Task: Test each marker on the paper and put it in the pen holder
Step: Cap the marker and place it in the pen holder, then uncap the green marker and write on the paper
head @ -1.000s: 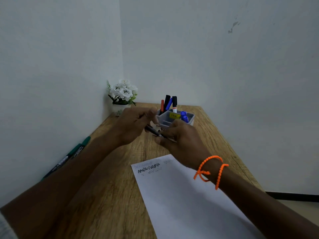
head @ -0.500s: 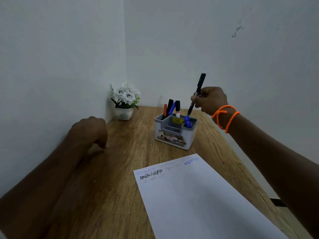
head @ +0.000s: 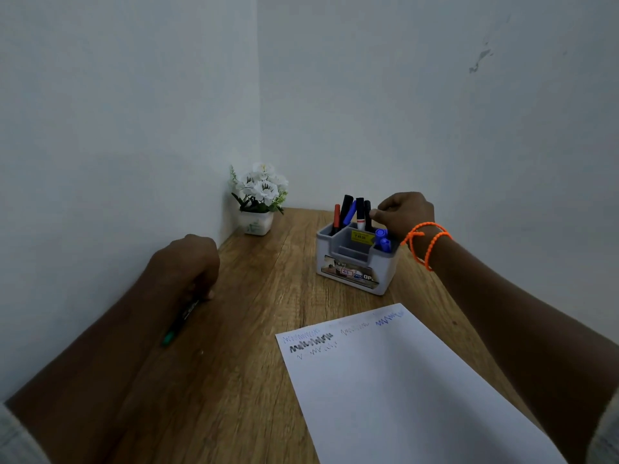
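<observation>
A grey pen holder (head: 338, 254) stands at the back of the wooden table. Several markers stand in it, among them a red one (head: 336, 214) and a blue one (head: 351, 211). My right hand (head: 407, 212), with orange bands on the wrist, hovers over the holder's right side. Its thumb and curled fingertips pinch the top of a black marker (head: 367, 212) that stands in the holder. My left hand (head: 186, 264) rests on the table by the left wall and grips a green marker (head: 177, 324), whose green end points toward me. The white paper (head: 402, 390) lies in front with scribbles along its top edge.
A small white pot of white flowers (head: 257, 202) sits in the back corner. Walls close in the table (head: 254, 296) on the left and behind. Two blue caps (head: 383, 239) poke out of the holder's right compartment. The table's right edge runs under my right forearm.
My right hand lowered the black marker from above the holder down into it. My left hand, which was curled on the table, now holds a green marker there.
</observation>
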